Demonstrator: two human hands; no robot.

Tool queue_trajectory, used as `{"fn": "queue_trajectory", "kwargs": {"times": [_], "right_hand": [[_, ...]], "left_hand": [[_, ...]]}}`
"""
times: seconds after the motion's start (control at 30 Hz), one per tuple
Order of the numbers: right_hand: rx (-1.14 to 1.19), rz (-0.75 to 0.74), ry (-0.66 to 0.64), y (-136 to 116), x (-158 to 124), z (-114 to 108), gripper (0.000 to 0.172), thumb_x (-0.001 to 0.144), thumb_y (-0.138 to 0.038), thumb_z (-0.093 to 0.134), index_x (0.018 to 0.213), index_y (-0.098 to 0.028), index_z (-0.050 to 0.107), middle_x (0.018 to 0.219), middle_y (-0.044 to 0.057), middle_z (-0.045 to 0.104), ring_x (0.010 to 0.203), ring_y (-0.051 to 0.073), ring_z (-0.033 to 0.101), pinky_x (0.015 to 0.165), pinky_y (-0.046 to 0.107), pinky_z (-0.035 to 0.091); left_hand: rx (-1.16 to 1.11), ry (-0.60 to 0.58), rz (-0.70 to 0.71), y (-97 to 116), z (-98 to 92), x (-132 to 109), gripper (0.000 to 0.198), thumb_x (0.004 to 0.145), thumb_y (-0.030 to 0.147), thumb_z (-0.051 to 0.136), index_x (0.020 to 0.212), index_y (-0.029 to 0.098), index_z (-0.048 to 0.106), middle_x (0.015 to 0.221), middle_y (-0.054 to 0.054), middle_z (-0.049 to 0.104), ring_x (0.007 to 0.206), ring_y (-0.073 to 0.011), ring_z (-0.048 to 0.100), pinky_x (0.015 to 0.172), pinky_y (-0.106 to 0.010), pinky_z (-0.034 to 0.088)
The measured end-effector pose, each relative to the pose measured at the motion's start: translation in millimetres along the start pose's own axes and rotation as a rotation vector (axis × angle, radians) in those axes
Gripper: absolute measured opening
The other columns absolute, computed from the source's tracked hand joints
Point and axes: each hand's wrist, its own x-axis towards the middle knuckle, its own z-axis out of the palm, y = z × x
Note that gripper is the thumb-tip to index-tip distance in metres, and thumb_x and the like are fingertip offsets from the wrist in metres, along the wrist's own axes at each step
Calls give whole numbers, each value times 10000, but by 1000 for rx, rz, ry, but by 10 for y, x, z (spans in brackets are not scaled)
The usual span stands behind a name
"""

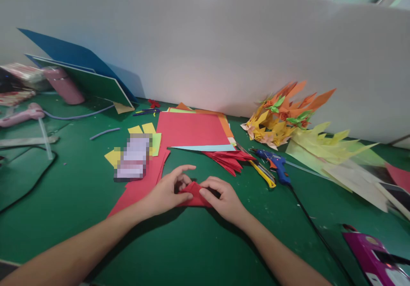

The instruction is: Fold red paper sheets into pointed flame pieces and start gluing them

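A small piece of folded red paper [194, 197] is held between both hands just above the green table, its top coming to a low peak. My left hand [168, 194] has its thumb pressed on the paper's left side, with the index finger stretched out above. On the other side, my right hand [226, 199] pinches the paper between thumb and fingers. Beside my left forearm lie larger red sheets [137, 194], partly under a phone [133, 155] with a blurred screen. Behind the hands is a stack topped by a red sheet [192, 128], with folded red pieces [226, 162] at its corner.
Right of the hands lie a yellow utility knife [264, 175] and a blue glue gun [282, 168] with a black cord. Orange and yellow paper crowns [275, 123] stand behind. A pink glue gun [24, 114] and pink bottle [64, 85] are at left, a magenta box [368, 252] at lower right.
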Motion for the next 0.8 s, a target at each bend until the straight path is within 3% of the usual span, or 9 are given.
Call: {"fn": "queue_trajectory", "kwargs": {"times": [0.17,0.3,0.53,0.67,0.8], "right_hand": [[8,18,150,-26,-1,-20,216,861,-297,531,702,-195,636,644,8,582,610,150,538,580,256,429],[82,100,273,-13,6,-62,225,841,-352,546,709,-196,641,685,27,643,646,171,589,619,279,470],[282,188,161,4,1,-45,283,811,-469,569,769,-197,636,702,15,652,640,165,583,596,261,478],[257,226,175,-20,3,-30,331,804,-477,567,631,-195,563,564,-21,538,523,126,477,498,228,407],[252,231,248,-31,13,-48,326,785,-465,580,607,-193,565,554,-17,531,517,125,466,496,233,408]], "left_hand": [[-124,91,-48,61,17,15,547,648,273,714,1149,203,509,822,27,570,746,-130,567,694,-285,467],[-96,135,-154,87,-20,35,348,660,396,729,882,166,591,758,3,618,625,-127,576,546,-248,445],[-61,158,-129,131,7,9,283,649,390,737,783,162,636,680,9,631,553,-104,547,489,-216,422],[-69,126,-159,140,45,0,268,639,356,746,790,161,643,666,16,628,531,-97,542,488,-215,428],[-178,165,-143,145,38,-7,318,587,315,787,827,171,636,751,10,662,614,-114,606,559,-232,484]]}}
